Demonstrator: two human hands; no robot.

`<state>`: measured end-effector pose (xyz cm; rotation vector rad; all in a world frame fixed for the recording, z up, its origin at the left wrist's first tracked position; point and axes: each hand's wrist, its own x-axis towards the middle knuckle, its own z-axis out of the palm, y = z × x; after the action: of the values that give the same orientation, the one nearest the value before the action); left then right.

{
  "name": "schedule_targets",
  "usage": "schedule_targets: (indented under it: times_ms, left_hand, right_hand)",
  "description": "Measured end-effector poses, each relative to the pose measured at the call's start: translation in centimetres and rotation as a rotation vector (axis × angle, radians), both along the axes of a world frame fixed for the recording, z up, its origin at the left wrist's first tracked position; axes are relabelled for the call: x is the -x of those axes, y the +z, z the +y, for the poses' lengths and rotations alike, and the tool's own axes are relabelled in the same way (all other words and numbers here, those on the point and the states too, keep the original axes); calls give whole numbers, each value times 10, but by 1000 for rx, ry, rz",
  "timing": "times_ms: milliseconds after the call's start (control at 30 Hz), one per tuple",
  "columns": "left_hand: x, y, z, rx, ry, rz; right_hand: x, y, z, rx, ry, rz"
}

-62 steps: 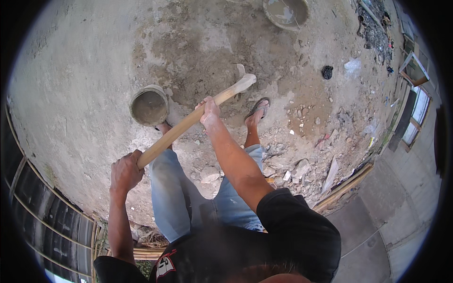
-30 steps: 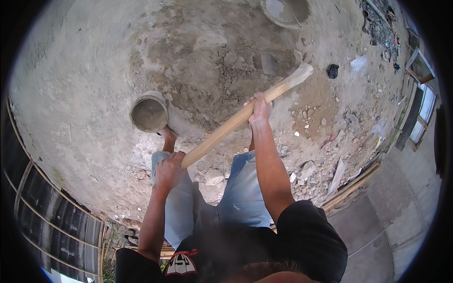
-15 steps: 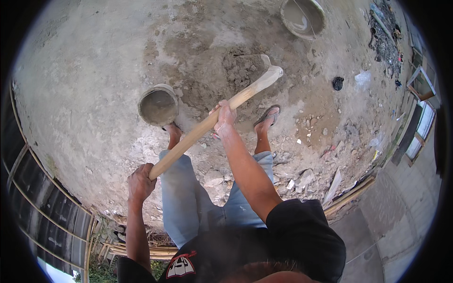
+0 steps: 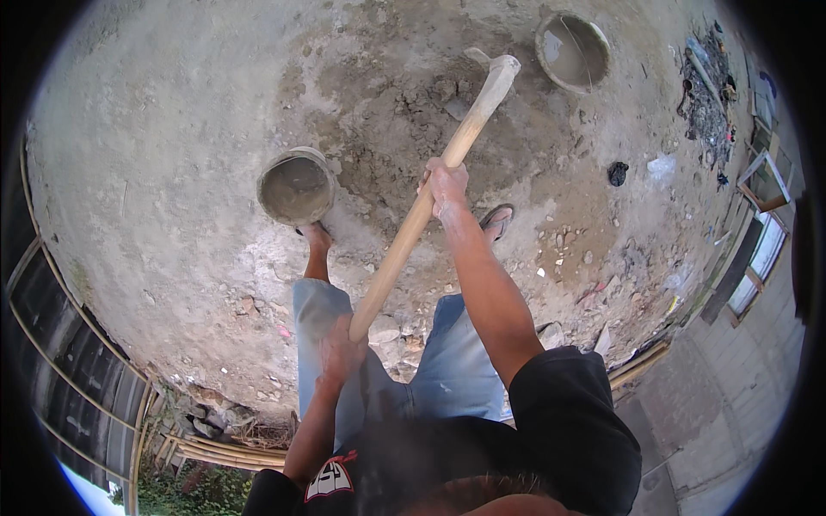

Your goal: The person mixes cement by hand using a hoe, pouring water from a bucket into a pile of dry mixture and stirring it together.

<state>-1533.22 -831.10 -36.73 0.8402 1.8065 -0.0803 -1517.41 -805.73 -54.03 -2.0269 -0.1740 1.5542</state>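
A hoe (image 4: 411, 225) with a pale wooden handle slants up and away from me, its metal head at the far end over a patch of wet grey mortar (image 4: 379, 112). My left hand (image 4: 342, 351) is closed round the handle's near end, by my left thigh. Farther up, my right hand (image 4: 446, 185) grips the handle near its middle, the palm and fingers dusted grey. Part of the blade is hidden behind the handle's head. Left of the hoe, close to my left foot, stands a bucket (image 4: 297, 187) holding grey mortar.
A second bucket (image 4: 572, 53) with grey liquid and a thin wire handle stands at the far right. Broken stones and rubble lie around my feet. A black plastic bag (image 4: 617, 174) and burnt debris (image 4: 709, 95) are on the right. Bamboo poles (image 4: 228, 454) lie behind me.
The hoe has swung steeper and its head has moved farther away. My left hand moved right to my thigh, and my right hand moved forward and right.
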Motion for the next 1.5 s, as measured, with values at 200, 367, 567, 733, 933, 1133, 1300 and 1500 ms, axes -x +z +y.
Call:
schedule_targets:
  times_ms: [200, 367, 567, 733, 933, 1133, 1300, 1500]
  left_hand:
    - [-114, -58, 22, 12, 312, -343]
    - [-157, 15, -73, 189, 358, -273]
    - [-164, 8, -33, 112, 439, -326]
    - [-220, -55, 38, -196, 674, -434]
    - [-296, 39, -15, 176, 1098, -750]
    - [-322, 79, -54, -153, 968, -707]
    - [-283, 0, -6, -37, 999, -692]
    - [-302, 52, -26, 367, 1240, -827]
  right_hand:
    - [-58, -42, 59, -30, 432, -151]
    - [-74, -33, -73, 167, 468, -61]
    - [-42, 24, 4, 34, 520, -54]
    - [-21, -35, 93, -119, 873, -176]
    - [-82, -26, -21, 235, 1222, -414]
    - [-91, 60, -24, 136, 1224, -445]
    - [-3, 57, 47, -42, 1257, -410]
    - [-89, -28, -66, 322, 1340, -458]
